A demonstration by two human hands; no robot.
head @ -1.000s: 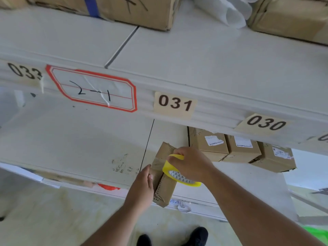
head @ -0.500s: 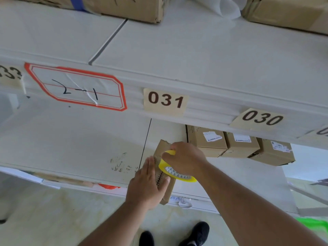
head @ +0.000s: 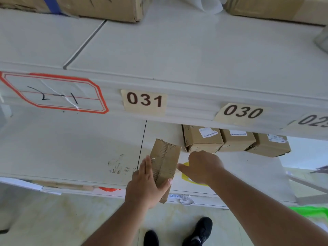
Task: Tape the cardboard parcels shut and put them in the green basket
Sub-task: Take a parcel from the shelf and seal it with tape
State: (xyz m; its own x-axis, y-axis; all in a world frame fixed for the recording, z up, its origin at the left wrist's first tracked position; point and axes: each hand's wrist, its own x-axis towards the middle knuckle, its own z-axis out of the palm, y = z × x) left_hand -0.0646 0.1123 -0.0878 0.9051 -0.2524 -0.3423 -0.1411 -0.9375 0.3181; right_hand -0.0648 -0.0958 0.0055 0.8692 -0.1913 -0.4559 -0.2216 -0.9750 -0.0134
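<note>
The left hand holds a small brown cardboard parcel on the lower white shelf. The fingers lie flat along the parcel's left side and the thumb hooks round its near edge. The parcel stands tilted, with a rough torn edge on top.

The right hand is just beside the parcel on the right. It grips a yellow tape roll, which peeks out under the hand. The thumb points at the parcel's right side.

Three more brown boxes sit in a row farther back on the same shelf. Each has a white sticker, but the writing is too small to read.

The front of the upper shelf has tan tags that say "031" and "030". A third tag is cut off and shows "02". A red-edged sticker on the left has "2-1" written by hand.

A bit of the green basket shows at the lower right, on the floor. Two black shoes are at the bottom.
</note>
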